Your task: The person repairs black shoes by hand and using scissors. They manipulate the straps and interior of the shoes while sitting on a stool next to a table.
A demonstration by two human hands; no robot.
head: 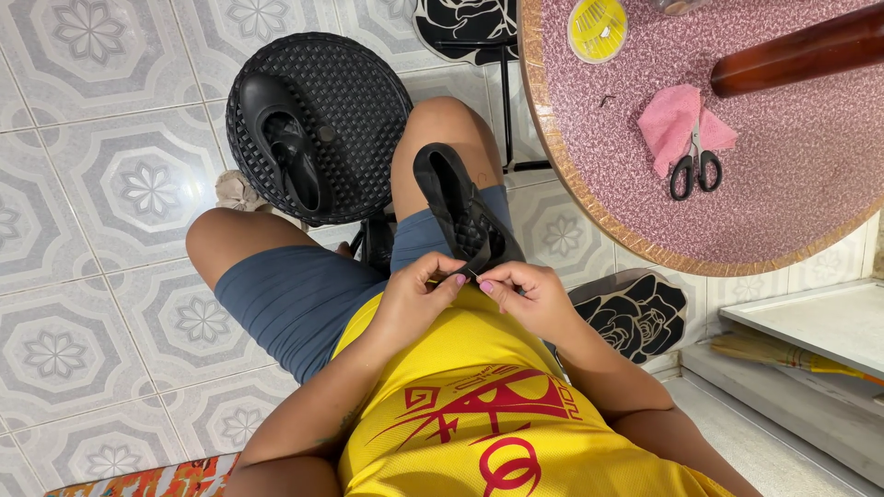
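A black shoe (458,207) lies sole-up along my right thigh, its heel end toward my body. My left hand (419,294) and my right hand (525,293) meet at that near end, fingertips pinching the shoe's edge together. Whatever small thing sits between the fingertips is too small to make out. The matching black shoe (284,143) rests upright on a round black woven stool (359,92) in front of my knees.
A round pink speckled table (645,202) stands at the right with black-handled scissors (695,166) on a pink cloth (670,120), a round yellow case (597,28) and a brown wooden cylinder (801,51). Patterned floor tiles surround me; a white step (810,322) lies right.
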